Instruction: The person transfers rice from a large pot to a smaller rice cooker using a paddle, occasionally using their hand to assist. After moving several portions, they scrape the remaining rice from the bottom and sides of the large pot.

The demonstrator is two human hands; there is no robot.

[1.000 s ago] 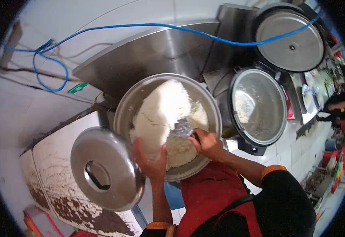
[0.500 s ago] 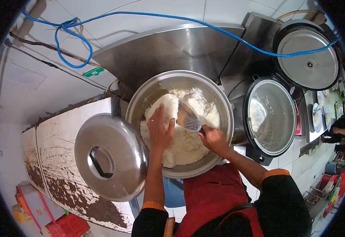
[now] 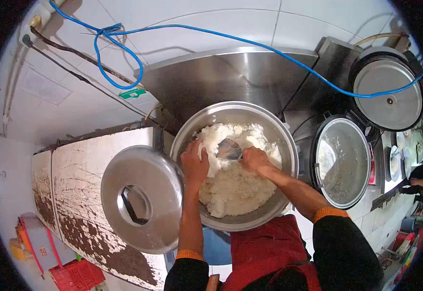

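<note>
Since half a second ago the right hand [image 3: 253,159] has moved up toward the far side of the pot [image 3: 274,206], and the rice paddle [image 3: 228,149], then tilted above the rice, now sits low in it.

Room and surface: a white tiled wall [image 3: 211,17] fills the upper view. Below it a steel panel [image 3: 221,77] slopes behind the work area. A worn white counter [image 3: 75,169], stained brown along its near edge, runs to the left.

Vessels: the round steel pot stands at the centre with its lid [image 3: 143,199] leaning against its left rim. To the right is an open cooker [image 3: 342,160], and a second, lidded cooker [image 3: 388,94] is behind that.

Contents: the rice [image 3: 235,189] lies in the pot, heaped toward the far side.

Hands: the left hand [image 3: 194,164] lies flat, fingers together, pressed on the rice. The right hand is closed around the paddle's handle.

Minor items: a blue cable [image 3: 250,41] loops across the wall, and a red crate [image 3: 78,274] sits at lower left.

Obscured: the paddle's handle is covered by the right hand. The counter on the far right is too small and distorted to read. The lens rim cuts off the corners.
</note>
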